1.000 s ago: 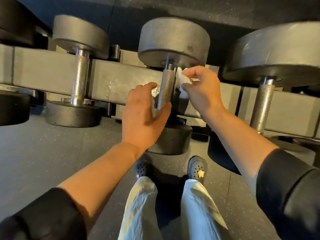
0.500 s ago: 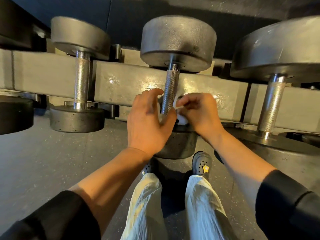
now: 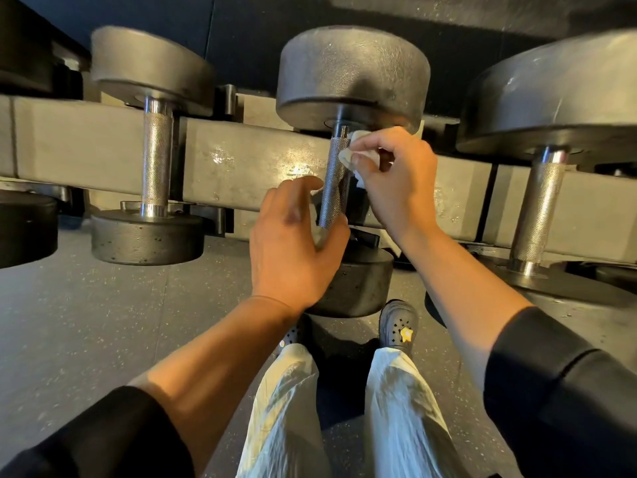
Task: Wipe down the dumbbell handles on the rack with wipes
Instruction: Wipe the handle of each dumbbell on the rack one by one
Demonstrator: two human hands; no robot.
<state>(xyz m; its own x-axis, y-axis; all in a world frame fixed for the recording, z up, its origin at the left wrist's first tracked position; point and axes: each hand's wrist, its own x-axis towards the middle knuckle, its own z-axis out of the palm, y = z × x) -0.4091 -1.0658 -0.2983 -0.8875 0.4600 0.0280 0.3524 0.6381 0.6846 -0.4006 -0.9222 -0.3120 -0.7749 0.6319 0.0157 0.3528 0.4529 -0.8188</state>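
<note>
Right hand (image 3: 396,181) pinches a crumpled white wipe (image 3: 355,157) between thumb and fingertips and presses it against the right side of the middle dumbbell's handle (image 3: 336,177), just under the far weight head. Left hand (image 3: 293,246) sits at the near end of the same handle, thumb against its right side and fingers curved round its left; a pale bit of wipe shows between palm and bar, so it appears to grip a wipe there too, though how much is hidden. That knurled steel handle belongs to the middle dumbbell (image 3: 353,74), which lies across the grey rack rail (image 3: 248,160), one head on the far side and the other head near, just beyond the feet. To the left, well apart, a second dumbbell (image 3: 157,160) rests across the same rail, its handle bare. To the right a larger dumbbell (image 3: 539,208) lies the same way, its handle also uncovered. Both forearms are bare, with black sleeves (image 3: 558,391) pushed up toward the elbows. Nearest, pale trousers (image 3: 403,419) and dark clogs (image 3: 400,326), one with a yellow star charm, stand on the speckled rubber floor (image 3: 86,339).
</note>
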